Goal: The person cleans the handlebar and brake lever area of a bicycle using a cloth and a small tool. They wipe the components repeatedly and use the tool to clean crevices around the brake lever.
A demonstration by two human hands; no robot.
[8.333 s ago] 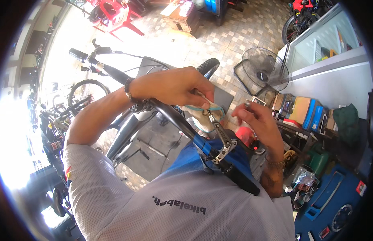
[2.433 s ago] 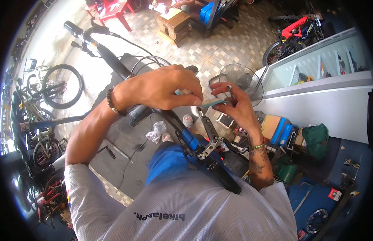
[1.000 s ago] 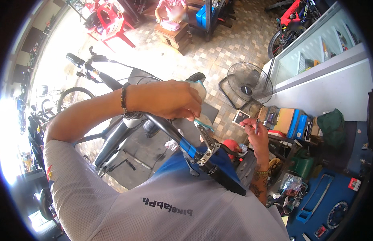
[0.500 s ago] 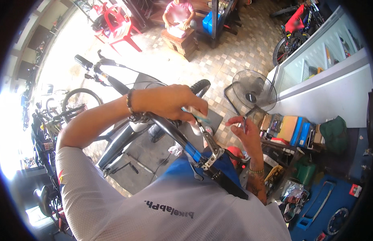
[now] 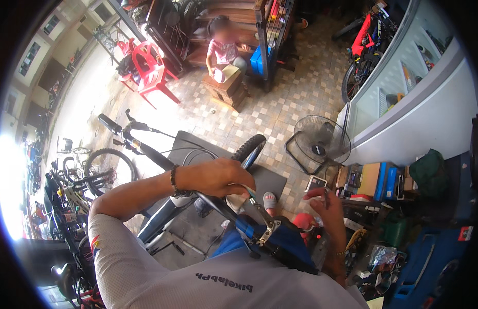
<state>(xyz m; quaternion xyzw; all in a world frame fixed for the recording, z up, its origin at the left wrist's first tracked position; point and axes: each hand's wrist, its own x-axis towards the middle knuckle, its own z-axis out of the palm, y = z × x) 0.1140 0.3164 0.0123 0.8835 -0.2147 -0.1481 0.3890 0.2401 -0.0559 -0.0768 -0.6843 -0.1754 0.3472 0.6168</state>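
Left hand (image 5: 218, 177): fingers curled down tight around the black handlebar (image 5: 210, 198), wristband on the forearm behind.
Brake lever (image 5: 262, 224): silver, just below and right of the left fingers, jutting from the blue-taped bar.
Right hand (image 5: 326, 206): raised, thumb and fingertips pinched together on something too small to make out; palm turned inward.
Cardboard box (image 5: 370, 179): on the floor by the fan (image 5: 319, 147); contents not readable.
Bicycle (image 5: 146, 154): on the dark mat below.

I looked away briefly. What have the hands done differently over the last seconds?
The right hand has drawn away from the left hand, down toward the cluttered bench. The left hand stays closed on the black handlebar beside the brake lever.
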